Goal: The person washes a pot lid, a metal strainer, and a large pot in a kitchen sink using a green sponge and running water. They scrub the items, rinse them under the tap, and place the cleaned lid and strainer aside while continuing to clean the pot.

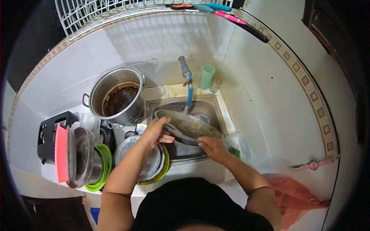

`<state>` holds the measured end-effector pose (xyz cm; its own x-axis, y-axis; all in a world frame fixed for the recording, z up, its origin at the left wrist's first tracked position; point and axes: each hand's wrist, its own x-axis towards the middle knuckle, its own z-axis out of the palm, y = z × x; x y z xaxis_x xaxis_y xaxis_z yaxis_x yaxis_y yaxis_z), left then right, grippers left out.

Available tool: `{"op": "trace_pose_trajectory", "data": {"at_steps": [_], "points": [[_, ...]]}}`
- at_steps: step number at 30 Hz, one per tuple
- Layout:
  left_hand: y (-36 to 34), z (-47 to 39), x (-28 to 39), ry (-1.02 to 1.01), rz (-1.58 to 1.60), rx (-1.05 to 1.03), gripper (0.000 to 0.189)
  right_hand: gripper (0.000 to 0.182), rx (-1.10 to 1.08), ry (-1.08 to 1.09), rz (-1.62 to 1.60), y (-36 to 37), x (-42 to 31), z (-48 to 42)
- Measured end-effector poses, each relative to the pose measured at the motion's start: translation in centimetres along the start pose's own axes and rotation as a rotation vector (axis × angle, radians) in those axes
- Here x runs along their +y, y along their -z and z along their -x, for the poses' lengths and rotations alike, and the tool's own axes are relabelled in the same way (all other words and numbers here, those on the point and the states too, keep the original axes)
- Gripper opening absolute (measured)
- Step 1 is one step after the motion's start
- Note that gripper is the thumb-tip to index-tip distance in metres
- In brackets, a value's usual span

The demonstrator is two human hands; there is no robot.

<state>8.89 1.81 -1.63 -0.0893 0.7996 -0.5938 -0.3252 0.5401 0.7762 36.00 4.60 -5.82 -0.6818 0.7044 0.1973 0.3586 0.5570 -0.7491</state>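
Note:
My left hand [157,133] grips the left rim of a shallow metal pan [193,127], tilted over the steel sink [221,115]. On the pan's near right edge my right hand [212,147] is closed. Bits of food and cloudy water lie in the pan. Water runs into it from a blue hose [189,96] fixed to the grey tap [185,68]. Right of the sink stands a clear plastic container [244,145] with a green scouring pad [234,152] in it.
A large stained pot [117,96] stands behind left. Stacked plates [136,153], metal bowls [82,156], green bowls [107,161] and a pink basin [61,153] crowd the left counter. Behind the sink are a green tumbler [207,77] and glasses [215,84]. A red plastic bag [294,199] lies right.

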Motion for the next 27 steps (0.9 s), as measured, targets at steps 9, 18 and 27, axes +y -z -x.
{"op": "trace_pose_trajectory", "data": {"at_steps": [9,18,27], "points": [[-0.6,-3.9,1.2,-0.276,-0.061,0.057,0.052,0.028,0.416,-0.332,-0.617,5.2,0.6,0.4],[-2.6,-12.1,-4.3,0.071,0.232,0.072,0.022,0.022,0.636,-0.313,-0.929,10.0,-1.2,1.3],[-4.9,-19.0,-8.3,0.134,0.300,0.068,0.029,0.030,0.806,-0.318,-1.022,12.2,-1.3,4.4]]}}
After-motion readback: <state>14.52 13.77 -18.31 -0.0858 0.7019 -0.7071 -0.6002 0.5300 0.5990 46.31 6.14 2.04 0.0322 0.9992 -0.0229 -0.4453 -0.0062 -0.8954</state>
